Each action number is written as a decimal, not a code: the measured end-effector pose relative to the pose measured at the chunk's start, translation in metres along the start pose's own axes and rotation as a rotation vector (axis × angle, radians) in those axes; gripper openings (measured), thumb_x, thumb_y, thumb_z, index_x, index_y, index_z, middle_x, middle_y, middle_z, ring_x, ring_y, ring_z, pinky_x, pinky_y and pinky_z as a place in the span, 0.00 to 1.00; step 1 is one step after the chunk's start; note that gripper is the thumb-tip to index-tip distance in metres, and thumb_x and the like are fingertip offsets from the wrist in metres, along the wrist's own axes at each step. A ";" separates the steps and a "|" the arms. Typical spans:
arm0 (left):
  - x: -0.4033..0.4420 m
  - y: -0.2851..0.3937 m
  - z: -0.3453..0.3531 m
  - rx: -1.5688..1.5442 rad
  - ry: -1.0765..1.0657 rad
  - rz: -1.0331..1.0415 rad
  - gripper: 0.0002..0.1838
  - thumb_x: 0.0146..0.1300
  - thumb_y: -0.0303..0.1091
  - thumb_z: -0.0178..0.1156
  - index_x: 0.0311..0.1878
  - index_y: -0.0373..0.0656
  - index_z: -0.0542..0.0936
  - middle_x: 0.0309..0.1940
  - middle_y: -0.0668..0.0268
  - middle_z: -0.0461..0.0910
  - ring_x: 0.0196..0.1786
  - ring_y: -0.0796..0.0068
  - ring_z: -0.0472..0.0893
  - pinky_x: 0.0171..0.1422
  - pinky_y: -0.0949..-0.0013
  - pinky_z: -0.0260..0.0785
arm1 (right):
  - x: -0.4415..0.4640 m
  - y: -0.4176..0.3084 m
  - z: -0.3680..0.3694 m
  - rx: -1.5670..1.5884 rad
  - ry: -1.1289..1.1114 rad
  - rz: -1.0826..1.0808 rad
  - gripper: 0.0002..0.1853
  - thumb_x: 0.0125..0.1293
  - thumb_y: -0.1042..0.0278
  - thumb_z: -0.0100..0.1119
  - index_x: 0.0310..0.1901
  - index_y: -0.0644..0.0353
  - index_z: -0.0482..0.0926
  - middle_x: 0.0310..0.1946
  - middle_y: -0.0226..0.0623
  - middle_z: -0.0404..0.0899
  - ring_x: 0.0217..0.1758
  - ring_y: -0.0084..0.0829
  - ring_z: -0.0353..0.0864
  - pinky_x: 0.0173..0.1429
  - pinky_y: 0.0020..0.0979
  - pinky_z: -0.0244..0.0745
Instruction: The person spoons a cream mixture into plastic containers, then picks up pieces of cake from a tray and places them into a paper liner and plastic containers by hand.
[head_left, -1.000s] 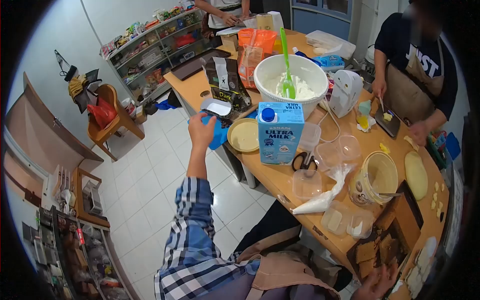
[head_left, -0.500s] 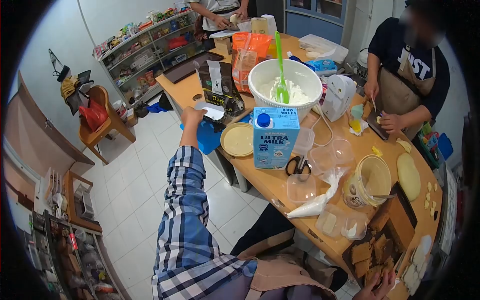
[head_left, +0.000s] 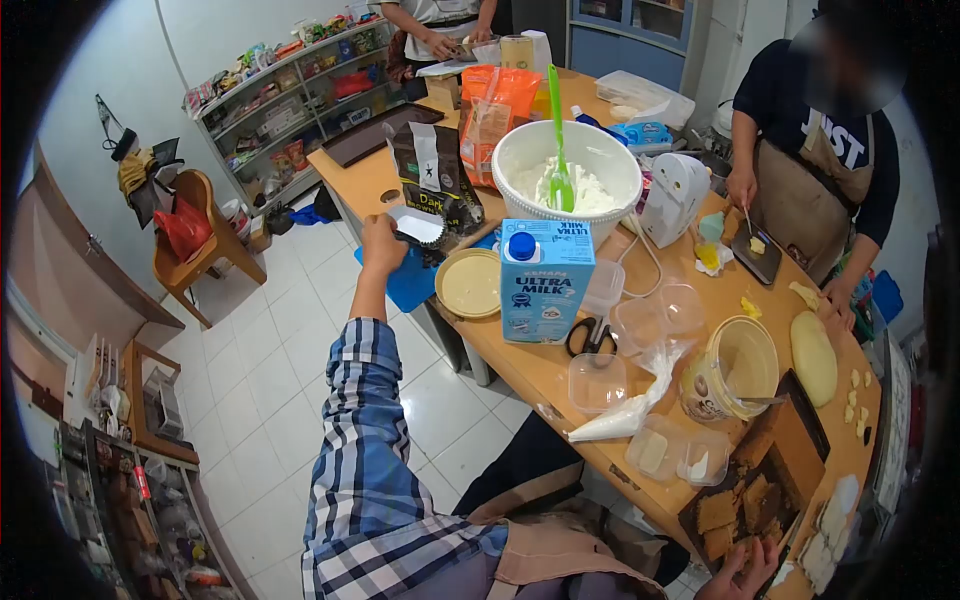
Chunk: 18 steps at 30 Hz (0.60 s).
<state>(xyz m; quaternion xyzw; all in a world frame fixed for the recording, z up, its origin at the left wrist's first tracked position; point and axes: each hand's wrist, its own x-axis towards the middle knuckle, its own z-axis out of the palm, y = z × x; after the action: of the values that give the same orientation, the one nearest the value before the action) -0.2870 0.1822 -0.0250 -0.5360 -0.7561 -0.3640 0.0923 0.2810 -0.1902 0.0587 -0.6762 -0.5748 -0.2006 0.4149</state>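
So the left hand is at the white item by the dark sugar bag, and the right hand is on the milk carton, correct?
No: the head view shows the right hand by the tray of brown pieces, not on the milk carton. The left hand is at the white item, as stated.

A checked long sleeve (head_left: 365, 430) in blue, white and near-black fills the lower centre-left, its cuff (head_left: 366, 338) ending short of the wrist. At the bottom edge shows a dusty tan apron (head_left: 565, 550), with dark trousers (head_left: 535, 448) above it. The left hand (head_left: 382, 244) is bare.
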 end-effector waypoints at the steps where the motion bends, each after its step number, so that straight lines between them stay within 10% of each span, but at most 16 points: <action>1: -0.002 0.003 -0.003 0.038 0.045 0.073 0.08 0.40 0.25 0.64 0.28 0.43 0.84 0.43 0.59 0.77 0.51 0.52 0.73 0.55 0.59 0.69 | -0.003 0.004 0.001 -0.024 0.003 -0.001 0.09 0.60 0.71 0.62 0.39 0.67 0.81 0.46 0.48 0.80 0.52 0.47 0.77 0.67 0.49 0.60; 13: 0.003 0.009 -0.035 0.172 -0.063 0.455 0.06 0.43 0.24 0.65 0.27 0.45 0.82 0.47 0.67 0.77 0.54 0.59 0.72 0.54 0.56 0.68 | 0.002 -0.010 0.009 0.061 0.027 -0.012 0.08 0.59 0.75 0.62 0.38 0.70 0.80 0.43 0.49 0.80 0.48 0.48 0.77 0.55 0.43 0.72; 18: -0.021 0.023 -0.082 -0.277 0.014 0.344 0.07 0.47 0.26 0.64 0.31 0.39 0.78 0.50 0.60 0.76 0.57 0.57 0.71 0.57 0.54 0.66 | 0.014 -0.030 0.015 0.193 -0.065 -0.089 0.08 0.57 0.76 0.62 0.38 0.70 0.80 0.43 0.49 0.80 0.46 0.46 0.78 0.52 0.40 0.73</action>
<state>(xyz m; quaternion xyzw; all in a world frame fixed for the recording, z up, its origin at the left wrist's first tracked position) -0.2791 0.1172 0.0334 -0.6619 -0.5958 -0.4472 0.0838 0.2529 -0.1702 0.0704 -0.6128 -0.6341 -0.1406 0.4501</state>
